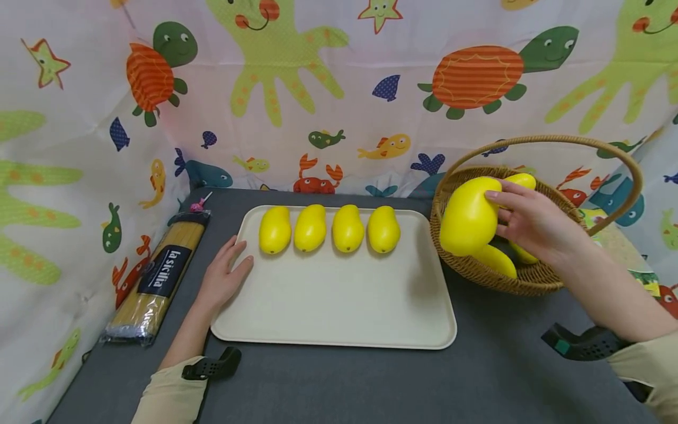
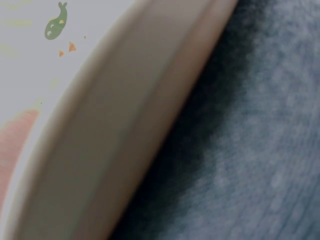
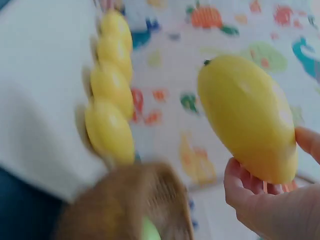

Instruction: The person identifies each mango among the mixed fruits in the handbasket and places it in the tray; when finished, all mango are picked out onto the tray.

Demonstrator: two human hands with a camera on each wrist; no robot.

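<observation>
My right hand (image 1: 535,218) grips a yellow mango (image 1: 468,217) by one end, lifted above the wicker basket (image 1: 508,285). The right wrist view shows this mango (image 3: 247,117) with its small dark stem tip, thumb and fingers around its lower end. More yellow mangoes (image 1: 495,262) and something dark lie inside the basket, partly hidden by the hand. Several mangoes (image 1: 348,228) stand in a row along the far side of the white tray (image 1: 333,300). At the tray's left edge rests my left hand (image 1: 225,277), fingers fairly straight. Only the tray's edge (image 2: 110,120) fills the left wrist view.
A pack of spaghetti (image 1: 159,277) lies left of the tray, with a small pink-topped item (image 1: 198,205) behind it. The basket's tall handle (image 1: 551,140) arches over it. Beyond the right forearm is a flat printed packet (image 1: 625,247). A patterned curtain (image 1: 296,147) encloses the grey table.
</observation>
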